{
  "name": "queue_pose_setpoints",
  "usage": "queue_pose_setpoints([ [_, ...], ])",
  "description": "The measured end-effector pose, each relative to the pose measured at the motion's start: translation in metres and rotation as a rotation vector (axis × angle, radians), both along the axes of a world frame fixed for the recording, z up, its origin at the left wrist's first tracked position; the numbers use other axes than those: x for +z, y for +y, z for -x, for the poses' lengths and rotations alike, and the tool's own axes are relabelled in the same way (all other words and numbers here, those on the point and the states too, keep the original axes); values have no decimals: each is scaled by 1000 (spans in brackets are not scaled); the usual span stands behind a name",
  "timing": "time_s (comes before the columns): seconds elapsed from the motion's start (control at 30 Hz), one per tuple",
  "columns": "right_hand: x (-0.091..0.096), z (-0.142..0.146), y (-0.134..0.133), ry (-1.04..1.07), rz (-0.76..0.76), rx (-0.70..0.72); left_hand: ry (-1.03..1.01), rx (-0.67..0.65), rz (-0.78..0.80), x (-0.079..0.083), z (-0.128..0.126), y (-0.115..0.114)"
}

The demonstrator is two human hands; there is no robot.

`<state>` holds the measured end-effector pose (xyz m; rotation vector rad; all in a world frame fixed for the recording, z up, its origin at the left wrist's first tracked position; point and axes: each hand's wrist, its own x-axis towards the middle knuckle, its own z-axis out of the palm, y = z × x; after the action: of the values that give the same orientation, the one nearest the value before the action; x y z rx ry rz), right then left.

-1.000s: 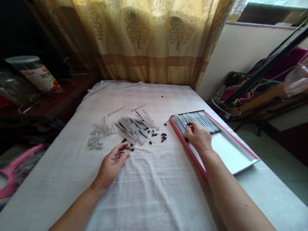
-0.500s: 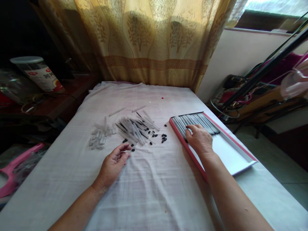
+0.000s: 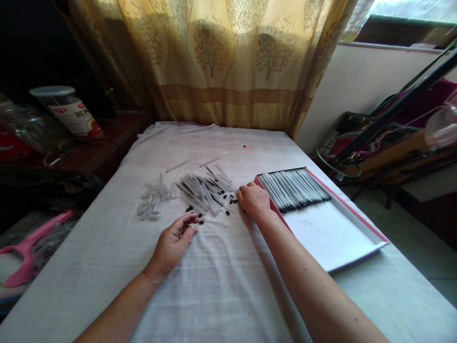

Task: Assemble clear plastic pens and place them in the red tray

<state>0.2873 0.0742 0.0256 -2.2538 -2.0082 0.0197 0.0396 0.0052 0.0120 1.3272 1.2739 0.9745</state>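
Observation:
My right hand (image 3: 253, 199) rests on the white cloth beside small black caps (image 3: 233, 201), fingers curled over them; what it holds is hidden. My left hand (image 3: 173, 241) lies palm up on the cloth, fingers loosely bent, with something small and dark at the fingertips. A loose pile of clear pen tubes (image 3: 203, 189) lies between and beyond the hands. To the right stands a red-edged white tray (image 3: 335, 236) with a neat row of assembled pens (image 3: 294, 188) at its far end.
A heap of short clear caps (image 3: 153, 202) lies left of the tubes. The table's cloth (image 3: 221, 281) ends at a gold curtain (image 3: 221, 62). A jar (image 3: 67, 109) and a pink tool (image 3: 28, 240) are off the left side; cables and stands clutter the right.
My right hand left the row of pens in the tray and moved left to the black caps on the cloth. My left hand stayed put.

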Motion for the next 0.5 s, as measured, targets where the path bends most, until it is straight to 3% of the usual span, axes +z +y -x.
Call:
queue_pose_setpoints([
  [0.27, -1, 1, -6, 183, -49, -152, -8, -1, -5, 1, -1, 0],
  [0.4, -9, -3, -23, 349, -259, -166, 4, -11, -18, -3, 0, 1],
  [0.5, -12, -3, -37, 571, -417, -81, 51, 6, -88, -8, 2, 0],
])
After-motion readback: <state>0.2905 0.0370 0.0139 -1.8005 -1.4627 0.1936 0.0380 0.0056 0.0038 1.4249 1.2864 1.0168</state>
